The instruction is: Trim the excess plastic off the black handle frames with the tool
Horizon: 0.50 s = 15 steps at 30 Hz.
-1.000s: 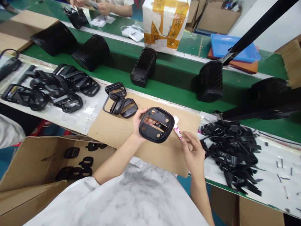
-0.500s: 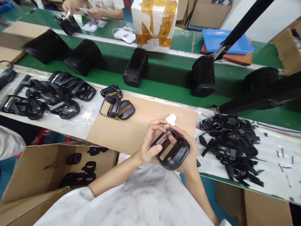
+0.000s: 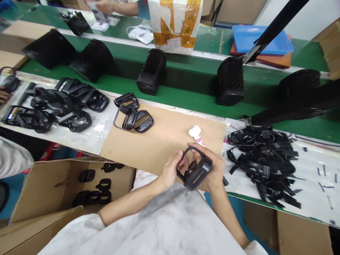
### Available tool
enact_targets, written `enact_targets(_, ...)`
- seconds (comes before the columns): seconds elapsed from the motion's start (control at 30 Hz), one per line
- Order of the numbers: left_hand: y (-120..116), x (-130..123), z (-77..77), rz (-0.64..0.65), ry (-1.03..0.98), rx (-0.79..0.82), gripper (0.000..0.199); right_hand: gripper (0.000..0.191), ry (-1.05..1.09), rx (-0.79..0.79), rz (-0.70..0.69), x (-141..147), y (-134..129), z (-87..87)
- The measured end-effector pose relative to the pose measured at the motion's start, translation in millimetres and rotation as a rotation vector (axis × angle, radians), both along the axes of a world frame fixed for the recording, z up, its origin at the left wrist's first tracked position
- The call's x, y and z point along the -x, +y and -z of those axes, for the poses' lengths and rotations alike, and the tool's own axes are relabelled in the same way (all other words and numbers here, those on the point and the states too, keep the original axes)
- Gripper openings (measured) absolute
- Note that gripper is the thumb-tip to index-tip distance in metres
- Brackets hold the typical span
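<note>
Both hands grip one black plastic frame (image 3: 198, 174), a rounded piece with a large opening and a slot in its side, tilted above the cardboard sheet (image 3: 167, 131). My left hand (image 3: 171, 169) is closed on its left edge, thumb up, with fingers showing through the opening. Wrapped round its far and right side is my right hand (image 3: 214, 163). Just beyond the hands lies a white piece (image 3: 194, 131) with a strip of pink lettering. Several similar black frames (image 3: 143, 121) rest at the sheet's left end.
More black frames (image 3: 57, 102) are heaped at left; thin black parts (image 3: 262, 159) pile up at right. Perforated black housings (image 3: 152, 72) stand on the green belt (image 3: 186, 85). An open carton (image 3: 45, 187) holding black pieces is below left. Across the bench, a co-worker's hand (image 3: 105, 6) shows.
The black frame has been turned so its slotted side faces me more. My left thumb has shifted to its upper left edge. The view has tilted slightly, revealing the lettered strip.
</note>
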State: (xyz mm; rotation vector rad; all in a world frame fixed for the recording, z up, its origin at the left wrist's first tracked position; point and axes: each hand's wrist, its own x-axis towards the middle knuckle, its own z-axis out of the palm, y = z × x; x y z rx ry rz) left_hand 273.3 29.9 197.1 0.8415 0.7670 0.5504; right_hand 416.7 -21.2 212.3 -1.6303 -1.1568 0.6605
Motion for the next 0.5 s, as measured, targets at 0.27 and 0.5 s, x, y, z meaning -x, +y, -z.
enact_targets(0.27,25.9,7.3,-5.7,0.117,-0.137,-0.011,0.057,0.029,0.219,0.064,0.224,8.8,6.7,-6.8)
enact_targets(0.5,38.5,20.2,-1.9,0.131,-0.018,-0.753,0.053,0.048,0.513,0.071,0.054,-4.2,10.4,3.3)
